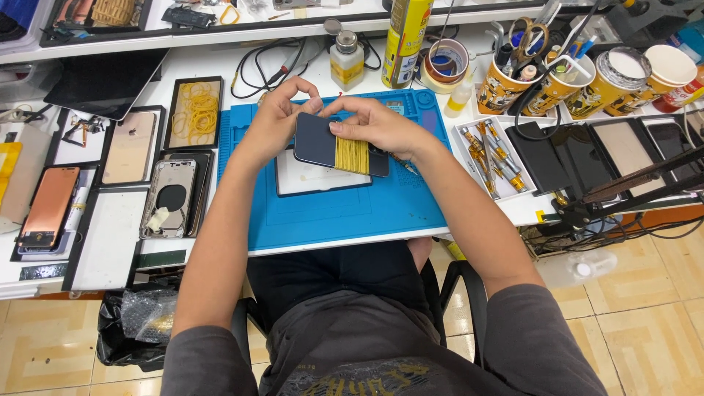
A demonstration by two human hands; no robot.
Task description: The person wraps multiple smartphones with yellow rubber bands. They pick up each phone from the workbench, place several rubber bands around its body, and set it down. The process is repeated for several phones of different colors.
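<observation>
I find both hands raised over the blue mat [345, 213], holding a dark phone [317, 141] between them just above a pale panel [315, 180] that lies on the mat. The left hand [273, 121] has its fingers closed on the phone's upper left edge; the right hand [378, 125] has its fingers closed over the top edge, pinching at a wrap of yellow bands [352, 155]. That wrap already covers a broad strip near the phone's right end, many turns set side by side and lying flat. The left half of the phone is bare. My judgement is that the binding is partly done: one end is clamped, and the other end, if it is to be bound as well, has yet to receive any bands. I cannot tell whether a band is being stretched at this instant, since the right fingers hide that spot. A tray of loose yellow bands [195, 111] sits on the surface just left of the mat, within reach of the left hand. Further left are other phone shells and panels in trays, untouched.
</observation>
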